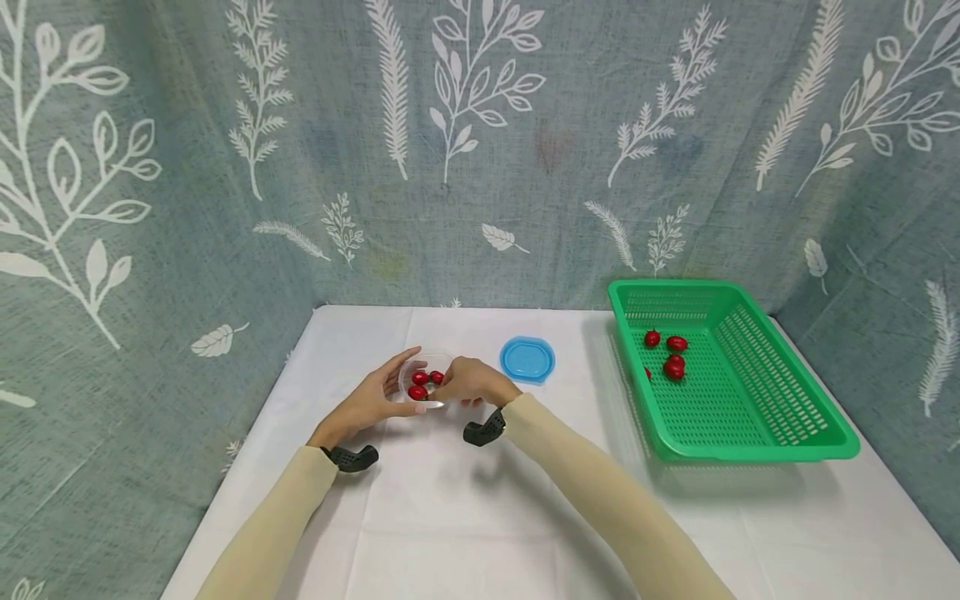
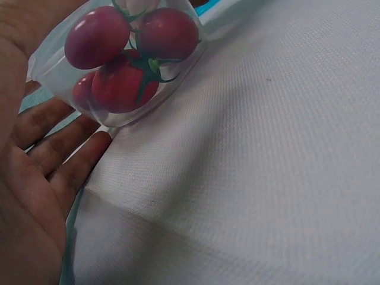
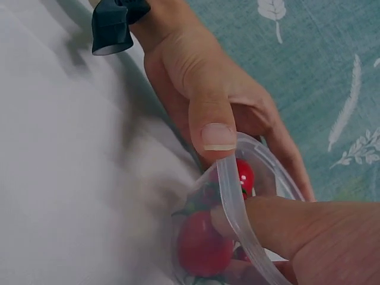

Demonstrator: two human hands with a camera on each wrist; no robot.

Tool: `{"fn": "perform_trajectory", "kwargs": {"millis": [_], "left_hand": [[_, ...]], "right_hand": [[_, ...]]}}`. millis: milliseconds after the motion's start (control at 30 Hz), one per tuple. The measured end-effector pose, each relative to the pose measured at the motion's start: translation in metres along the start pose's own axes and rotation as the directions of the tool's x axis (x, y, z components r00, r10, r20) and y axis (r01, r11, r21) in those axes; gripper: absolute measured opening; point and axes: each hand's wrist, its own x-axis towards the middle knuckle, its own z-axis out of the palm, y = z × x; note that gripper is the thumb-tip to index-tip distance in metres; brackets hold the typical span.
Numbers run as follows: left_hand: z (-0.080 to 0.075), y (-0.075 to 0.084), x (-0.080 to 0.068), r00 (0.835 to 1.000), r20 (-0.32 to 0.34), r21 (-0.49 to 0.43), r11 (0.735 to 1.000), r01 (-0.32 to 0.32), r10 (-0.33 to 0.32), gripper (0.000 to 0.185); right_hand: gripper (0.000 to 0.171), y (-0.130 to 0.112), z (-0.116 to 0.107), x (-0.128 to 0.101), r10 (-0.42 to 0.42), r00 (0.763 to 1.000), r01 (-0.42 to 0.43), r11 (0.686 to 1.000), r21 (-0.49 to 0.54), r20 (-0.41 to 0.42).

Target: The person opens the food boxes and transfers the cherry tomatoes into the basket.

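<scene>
A clear container (image 3: 231,193) with red tomatoes (image 1: 417,392) inside is held around its side by the left hand (image 1: 375,396), thumb at the rim — left of a blue lid-like piece (image 1: 527,358) on the white-covered desk (image 1: 450,533). The right hand (image 1: 476,382) is dipped in among the tomatoes — whether one is pinched cannot be told. More tomatoes are contained in the green basket (image 1: 727,408).

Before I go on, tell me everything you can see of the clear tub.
The clear tub looks like thin, see-through plastic with a thicker, whitish rim. It is uncovered and holds several red tomatoes, some with green stems. It is at the white table, left of the blue lid in the head view. The left hand steadies it, thumb at the rim; the right hand reaches inside. Whether its base sits flat is unclear.
</scene>
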Motion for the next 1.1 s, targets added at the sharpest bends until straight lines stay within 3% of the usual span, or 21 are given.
{"fn": "perform_trajectory", "kwargs": {"millis": [300, 600, 733, 833, 1100], "left_hand": [[0.000, -0.002, 0.002, 1.000, 0.009, -0.010, 1.000, -0.007, 0.007, 0.106], [0.000, -0.001, 0.001, 1.000, 0.017, -0.003, 1.000, 0.001, -0.001, 0.106], [-0.001, -0.001, 0.002, 1.000, 0.014, 0.002, 1.000, 0.004, -0.004, 0.106], [-0.001, -0.002, 0.004, 1.000, 0.014, -0.003, 1.000, 0.002, -0.002, 0.105], [-0.001, -0.001, 0.001, 1.000, -0.005, 0.005, 1.000, 0.020, -0.020, 0.103]], "right_hand": [[0.038, -0.002, -0.002, 0.002, 0.047, 0.998, -0.048, 0.999, 0.002, 0.033], [0.038, -0.001, -0.002, 0.003, 0.021, 0.999, -0.020, 1.000, -0.014, 0.024], [0.037, 0.003, 0.000, 0.004, -0.041, 0.999, 0.040, 0.999, -0.030, -0.034], [0.027, 0.006, -0.001, 0.002, -0.106, 0.990, 0.104, 0.994, -0.030, -0.090], [0.023, 0.009, -0.009, -0.005, -0.276, 0.938, 0.271, 0.961, -0.054, -0.208]]}}
